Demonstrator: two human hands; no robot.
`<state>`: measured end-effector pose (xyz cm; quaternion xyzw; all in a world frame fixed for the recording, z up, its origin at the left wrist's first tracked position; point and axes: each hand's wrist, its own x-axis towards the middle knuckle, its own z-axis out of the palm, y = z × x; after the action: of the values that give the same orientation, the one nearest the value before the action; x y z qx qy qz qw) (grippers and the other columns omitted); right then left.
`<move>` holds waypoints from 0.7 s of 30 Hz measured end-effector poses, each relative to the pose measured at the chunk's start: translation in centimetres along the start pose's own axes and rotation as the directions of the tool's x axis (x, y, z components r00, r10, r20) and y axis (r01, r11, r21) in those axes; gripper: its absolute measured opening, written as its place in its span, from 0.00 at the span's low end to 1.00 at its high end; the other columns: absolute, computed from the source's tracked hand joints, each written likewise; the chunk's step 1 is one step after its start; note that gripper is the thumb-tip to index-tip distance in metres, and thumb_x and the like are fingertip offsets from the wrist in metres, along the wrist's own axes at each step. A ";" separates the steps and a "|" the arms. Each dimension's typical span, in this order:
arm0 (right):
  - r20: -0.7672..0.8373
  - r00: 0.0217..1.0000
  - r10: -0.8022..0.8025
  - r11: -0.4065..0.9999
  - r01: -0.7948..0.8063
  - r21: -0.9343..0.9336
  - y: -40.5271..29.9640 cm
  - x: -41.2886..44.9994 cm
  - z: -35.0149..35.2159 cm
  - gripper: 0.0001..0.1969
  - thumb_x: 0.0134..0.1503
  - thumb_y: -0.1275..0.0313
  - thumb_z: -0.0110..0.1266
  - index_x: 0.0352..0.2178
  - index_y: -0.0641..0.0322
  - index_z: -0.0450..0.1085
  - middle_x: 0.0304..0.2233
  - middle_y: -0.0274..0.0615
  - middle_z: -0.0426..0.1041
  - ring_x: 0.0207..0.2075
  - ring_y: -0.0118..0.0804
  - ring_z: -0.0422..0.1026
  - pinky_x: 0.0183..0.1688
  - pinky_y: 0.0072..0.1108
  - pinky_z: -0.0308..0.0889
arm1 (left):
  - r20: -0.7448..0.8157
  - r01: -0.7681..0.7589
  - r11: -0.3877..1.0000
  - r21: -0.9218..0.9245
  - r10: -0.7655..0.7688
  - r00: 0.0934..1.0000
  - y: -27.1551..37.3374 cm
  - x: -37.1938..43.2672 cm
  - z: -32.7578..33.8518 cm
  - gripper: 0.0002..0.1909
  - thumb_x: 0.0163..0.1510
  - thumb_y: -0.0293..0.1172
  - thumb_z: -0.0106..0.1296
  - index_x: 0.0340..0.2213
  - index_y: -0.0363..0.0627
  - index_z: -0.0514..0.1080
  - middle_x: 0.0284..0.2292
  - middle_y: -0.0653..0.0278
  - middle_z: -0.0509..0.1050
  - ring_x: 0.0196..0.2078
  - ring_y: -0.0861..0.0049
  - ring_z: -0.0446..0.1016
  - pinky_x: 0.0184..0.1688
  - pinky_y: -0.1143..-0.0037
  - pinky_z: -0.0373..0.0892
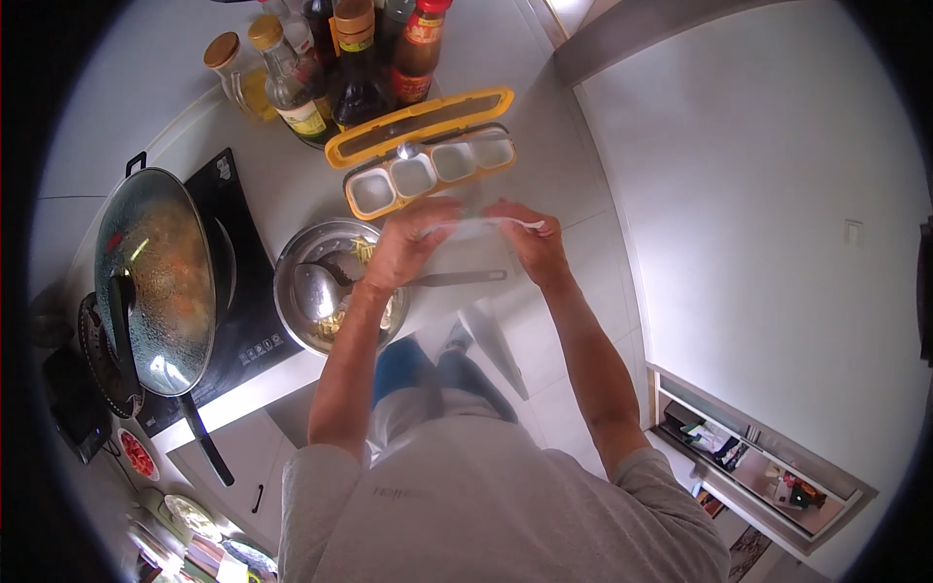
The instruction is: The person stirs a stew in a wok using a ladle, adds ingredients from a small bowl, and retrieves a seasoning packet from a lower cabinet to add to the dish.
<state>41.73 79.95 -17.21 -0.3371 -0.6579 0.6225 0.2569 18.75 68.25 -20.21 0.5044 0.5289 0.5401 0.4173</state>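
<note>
Both my left hand [408, 244] and my right hand [532, 237] grip a thin, whitish, see-through item [481, 222], perhaps a plastic bag or film, stretched between them and blurred. Just beyond them lies a yellow-rimmed seasoning box [430, 175] with its lid raised, holding several white compartments and a small spoon [410, 150]. Beneath my left forearm is a metal bowl [288, 255] with sliced pale food and a metal ladle [318, 291] in it; the ladle's grey handle extends to the right.
At left, a wok under a fogged glass lid [168, 277] stands on a black induction cooktop [240, 284], its handle jutting over the counter edge. Several bottles [357, 80] crowd the back. A plate of red pieces [138, 453] is at lower left. A white wall [751, 182] rises at right.
</note>
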 end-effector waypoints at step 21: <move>0.271 0.882 -0.386 0.799 0.466 -0.380 -13.0 -22.9 -4.9 0.18 0.57 0.76 0.68 0.50 0.58 0.81 0.38 0.46 0.85 0.33 0.37 0.83 0.37 0.20 0.74 | -0.179 -0.013 0.993 -0.117 -0.008 0.984 20.0 -17.1 13.2 0.09 0.64 0.28 0.61 0.42 0.36 0.83 0.33 0.60 0.84 0.32 0.83 0.78 0.35 0.79 0.74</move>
<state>58.46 65.64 -1.95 -0.1708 -0.8590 0.4136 0.2487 35.82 51.59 -3.03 0.4287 0.5310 0.6142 0.3964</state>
